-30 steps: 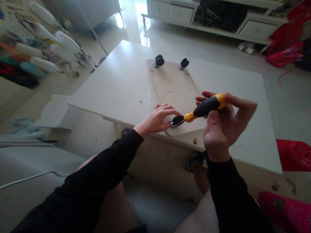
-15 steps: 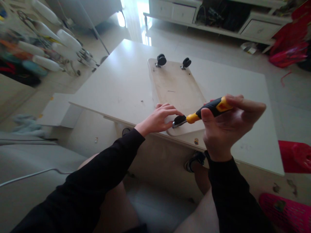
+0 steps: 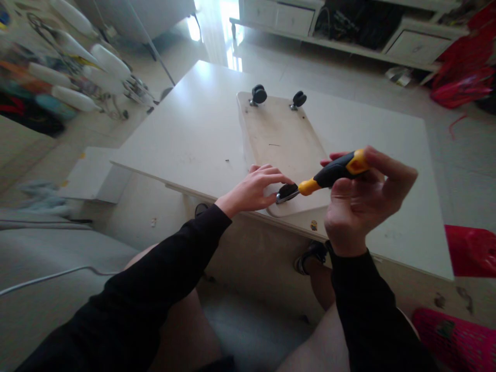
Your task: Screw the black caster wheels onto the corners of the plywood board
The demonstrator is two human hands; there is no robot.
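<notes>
A pale, flat board with rounded corners lies on the white table. At its near end, my left hand pinches a black caster wheel between thumb and fingers. My right hand grips the yellow-and-black handle of a screwdriver. The screwdriver slants down to the left, its shaft running alongside the caster to the metal base; the exact tip contact is too small to tell. Two more casters, a left one and a right one, stand upright at the board's far end.
A thin dark piece lies on the board, and a small dark bit on the table to its left. Beyond the table stands a white cabinet. Red bags and a pink basket are at the right.
My right hand has shifted its fingers and thumb on the screwdriver handle, with the wrist slightly turned. My left hand stays at the caster. The view has moved very slightly.
</notes>
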